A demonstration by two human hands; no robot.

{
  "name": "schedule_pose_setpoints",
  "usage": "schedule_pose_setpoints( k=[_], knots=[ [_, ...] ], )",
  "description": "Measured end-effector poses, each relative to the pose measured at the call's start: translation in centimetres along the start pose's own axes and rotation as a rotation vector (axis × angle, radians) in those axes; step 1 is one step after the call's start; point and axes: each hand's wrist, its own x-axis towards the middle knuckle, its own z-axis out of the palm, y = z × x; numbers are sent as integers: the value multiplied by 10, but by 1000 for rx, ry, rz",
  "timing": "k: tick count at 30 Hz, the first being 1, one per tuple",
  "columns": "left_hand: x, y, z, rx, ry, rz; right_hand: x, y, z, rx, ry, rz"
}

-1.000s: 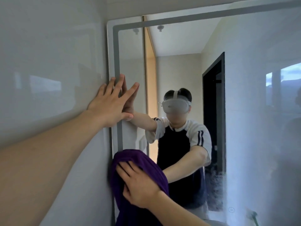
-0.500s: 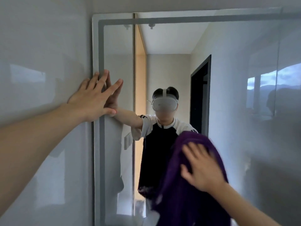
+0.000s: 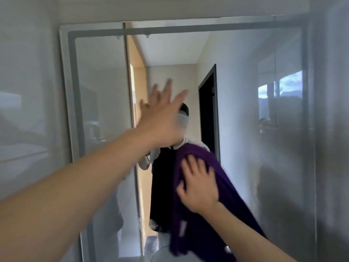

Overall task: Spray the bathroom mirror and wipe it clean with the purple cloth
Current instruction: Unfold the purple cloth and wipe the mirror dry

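No brand, label or writing can be read anywhere in the head view; a small pale tag hangs on the lower part of the purple cloth, but motion blur leaves it blank. The right hand lies flat on the cloth with its fingers spread and nearly straight, the palm pressing the fabric against the bathroom mirror; the grip there is a released, flat-palmed press rather than a clench, and the cloth drapes down below the hand toward the mirror's lower edge. The cloth sits in the lower middle of the glass, well clear of the mirror's left edge and its right edge. The left hand is raised higher, over the middle of the glass, its fingers splayed and straight and holding nothing; it is smeared by blur, so whether it touches the glass cannot be told. The mirror's grey frame runs along its top edge and left edge, beside a glossy pale wall; in the glass a reflection of the person shows a dark top with white sleeves, and a dark doorway stands behind.
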Motion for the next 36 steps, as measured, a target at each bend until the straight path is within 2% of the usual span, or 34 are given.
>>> schedule_pose_setpoints(
  k=[2,5,8,10,13,15,21,23,26,30,32,36],
  knots=[
    [14,49,14,1,-18,128,-10,-1,11,27,-40,-174],
    [28,93,40,25,-84,157,-22,10,25,115,-78,-258],
    [32,98,68,116,-172,114,-35,27,32,233,-93,-313],
    [32,94,77,228,-146,122,-45,45,34,218,-60,-363],
    [33,94,79,262,-120,110,-63,80,32,187,2,-402],
    [34,94,81,270,-103,104,-80,113,27,111,30,-317],
    [37,92,94,290,-44,84,-116,230,8,-39,-23,354],
    [38,92,94,278,-49,86,-117,250,1,-36,-16,459],
    [36,93,91,285,-60,93,-111,245,-3,16,57,522],
    [35,93,90,286,-57,90,-91,203,2,144,173,669],
    [34,94,90,289,-56,85,-85,180,6,144,151,601],
    [35,94,91,279,-61,88,-93,141,11,19,-51,161]
  ],
)
